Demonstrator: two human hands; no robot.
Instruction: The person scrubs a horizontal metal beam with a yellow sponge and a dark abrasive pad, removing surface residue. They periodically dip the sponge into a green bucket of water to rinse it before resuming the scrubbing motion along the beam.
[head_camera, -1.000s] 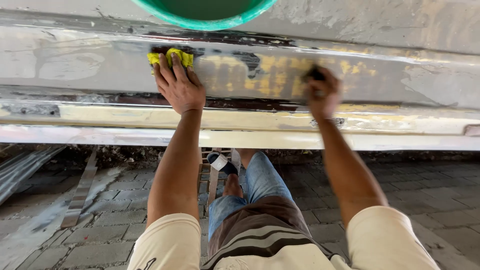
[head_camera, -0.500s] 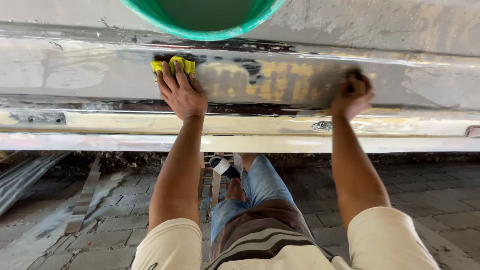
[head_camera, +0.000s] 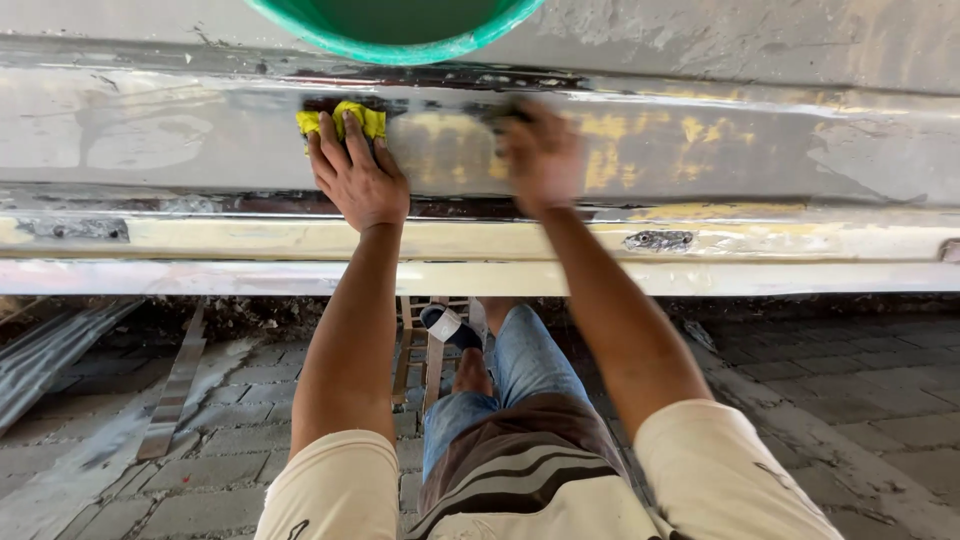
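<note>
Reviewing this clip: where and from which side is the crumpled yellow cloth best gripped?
Probably by its bunched top edge, from above. The crumpled yellow cloth lies pressed flat against the worn grey metal panel under the left hand, whose fingers cover its lower part; only the upper folds stick out.

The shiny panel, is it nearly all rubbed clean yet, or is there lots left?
Partly, it seems. Left of the yellow cloth the panel looks grey and bare. In hand: the left hand presses the cloth on it, and the right hand, blurred, rubs the middle with something dark. Left to do: yellow patches remain to the right, plus a dark smear along the top edge.
</note>
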